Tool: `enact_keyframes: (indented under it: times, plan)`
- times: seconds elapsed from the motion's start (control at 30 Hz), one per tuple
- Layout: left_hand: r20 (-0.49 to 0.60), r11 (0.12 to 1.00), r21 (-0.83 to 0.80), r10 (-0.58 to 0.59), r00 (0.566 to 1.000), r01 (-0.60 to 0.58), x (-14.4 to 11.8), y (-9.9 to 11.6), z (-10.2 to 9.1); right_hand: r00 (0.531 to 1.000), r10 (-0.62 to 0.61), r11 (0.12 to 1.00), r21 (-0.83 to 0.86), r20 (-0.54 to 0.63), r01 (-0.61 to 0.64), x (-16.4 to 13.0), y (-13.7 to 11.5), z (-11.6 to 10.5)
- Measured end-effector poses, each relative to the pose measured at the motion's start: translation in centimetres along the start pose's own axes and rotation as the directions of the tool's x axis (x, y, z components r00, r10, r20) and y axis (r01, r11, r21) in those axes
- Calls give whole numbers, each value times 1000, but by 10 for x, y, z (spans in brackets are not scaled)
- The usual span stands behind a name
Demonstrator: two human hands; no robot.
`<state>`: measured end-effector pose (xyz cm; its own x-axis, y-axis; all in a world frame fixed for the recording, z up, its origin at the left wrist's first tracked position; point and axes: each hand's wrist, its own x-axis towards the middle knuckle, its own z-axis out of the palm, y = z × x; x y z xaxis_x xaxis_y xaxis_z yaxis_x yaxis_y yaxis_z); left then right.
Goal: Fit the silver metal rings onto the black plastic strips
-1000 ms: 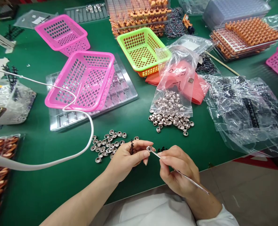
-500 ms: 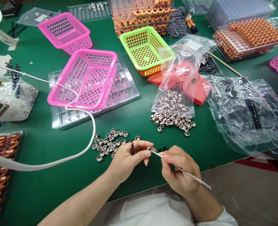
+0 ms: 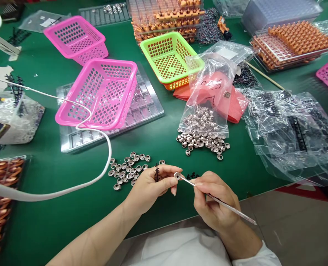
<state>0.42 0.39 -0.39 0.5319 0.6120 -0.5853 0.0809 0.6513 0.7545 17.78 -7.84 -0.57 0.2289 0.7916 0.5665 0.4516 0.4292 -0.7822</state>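
Lower centre of frame, just left of middle: left hand [image 3: 149,186] pinches a small black comb-like plastic strip [image 3: 156,173] between thumb and fingers, above the green surface [image 3: 41,221] and beside a loose scatter of metal caps [image 3: 127,169]. Right of it, right hand [image 3: 215,203] is closed pen-style on a thin metal pick [image 3: 222,203] whose tip carries one metal cap [image 3: 177,176]. Judged: cap light, rigid, smooth, likely slippery; best held by the rim, the strip by its spine.
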Motion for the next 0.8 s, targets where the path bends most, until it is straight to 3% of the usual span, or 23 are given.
enact_keyframes:
  times: [0.8]
  plan:
    - [-11,998,-43,46,999,-47,-1,1,2,999,-22,1000,8,46,21,1,2,2]
